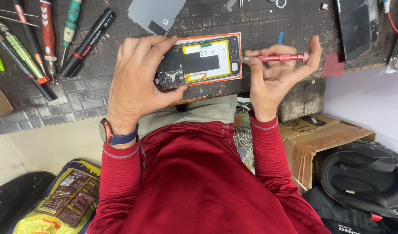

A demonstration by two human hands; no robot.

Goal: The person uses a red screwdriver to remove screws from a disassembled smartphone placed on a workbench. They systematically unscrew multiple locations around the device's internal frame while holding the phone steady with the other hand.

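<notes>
Leftmost, a row of spare screwdrivers (42, 39) and a black marker-like pen (88, 41) lie on the dark desk (77, 95), well apart from the work. Next, the left hand (136, 82) is wrapped over the camera end of an opened phone (201, 60), fingers across the top edge and thumb under the lower edge, pinning it flat near the desk's front edge. Its back is off, showing a pale battery with a yellow border inside an orange frame. A grey back panel (155, 15) lies just beyond. At the phone's right end, the right hand (279, 76) is clamped on a slim pink precision screwdriver (277, 57), fingers pinching the shaft and the forefinger capping the far end, tip touching the phone's right edge. By my judgement, the driver should stay in line with the screw, with light steady pressure from the capping finger, while the left hand stops the phone sliding. Farther right lie a dark phone panel (355, 26) and a cardboard box (320, 138).
</notes>
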